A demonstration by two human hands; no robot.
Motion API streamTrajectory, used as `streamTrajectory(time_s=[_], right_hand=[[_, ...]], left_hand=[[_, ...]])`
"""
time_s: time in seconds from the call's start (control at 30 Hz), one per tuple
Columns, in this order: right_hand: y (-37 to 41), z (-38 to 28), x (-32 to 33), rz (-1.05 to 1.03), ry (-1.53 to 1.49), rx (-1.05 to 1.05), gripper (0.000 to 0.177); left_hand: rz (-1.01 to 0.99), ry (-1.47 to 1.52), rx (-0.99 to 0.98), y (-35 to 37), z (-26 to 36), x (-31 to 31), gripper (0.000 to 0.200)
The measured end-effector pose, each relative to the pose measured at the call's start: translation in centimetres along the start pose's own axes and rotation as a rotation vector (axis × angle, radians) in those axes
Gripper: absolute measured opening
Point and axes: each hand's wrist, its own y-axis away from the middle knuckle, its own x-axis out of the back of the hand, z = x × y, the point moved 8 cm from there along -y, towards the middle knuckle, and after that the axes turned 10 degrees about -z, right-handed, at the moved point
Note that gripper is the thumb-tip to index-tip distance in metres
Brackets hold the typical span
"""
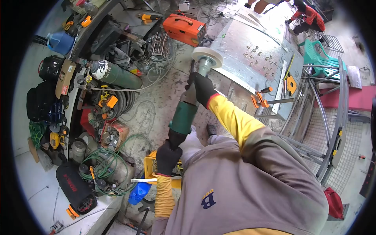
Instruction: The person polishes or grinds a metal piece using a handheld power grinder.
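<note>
A green angle grinder [183, 117] with a pale round disc [207, 57] on its head slants across the middle of the view. My left hand [168, 157], in a black glove, is wrapped round the grinder's rear grip. Up by the gear head, my right hand [203, 89], also gloved in black, is closed on the front of the tool. The disc overlaps the near left corner of the metal-topped table [239, 51] in this view. A yellow bucket-like container [150, 166] sits just beyond my left hand.
An orange-handled clamp [261, 100] lies at the table's near edge. An orange machine case [185, 30] and a green gas cylinder [123, 76] stand to the left, with coiled green hose [105, 154]. A person in red [309, 18] crouches far right, beside a green chair [319, 55] and metal frames.
</note>
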Motion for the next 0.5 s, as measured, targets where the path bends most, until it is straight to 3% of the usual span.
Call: streamTrajectory(time_s=[0.1, 0.17, 0.2, 0.27, 0.5], right_hand=[[-4.8, 1.8, -0.6, -0.033, 0.042, 0.002, 0.011], [-6.0, 0.5, -3.7, -0.300, 0.510, 0.271, 0.017], [-6.7, 0.6, -3.7, -0.301, 0.509, 0.275, 0.017], [-6.2, 1.4, -3.9, -0.089, 0.119, -0.042, 0.018], [-1.2, 0.6, -1.8, 0.002, 0.032, -0.026, 0.017]], left_hand=[[0.024, 0.030, 0.005, -1.8, -0.4, 2.8, 0.031], [0.071, 0.047, 0.001, -2.7, -0.7, 4.2, 0.030], [0.073, 0.045, -0.003, -2.8, -0.6, 4.7, 0.030], [0.073, 0.014, 0.011, -2.8, -0.3, 5.6, 0.030], [0.007, 0.006, 0.060, -0.6, -1.1, 2.2, 0.030]])
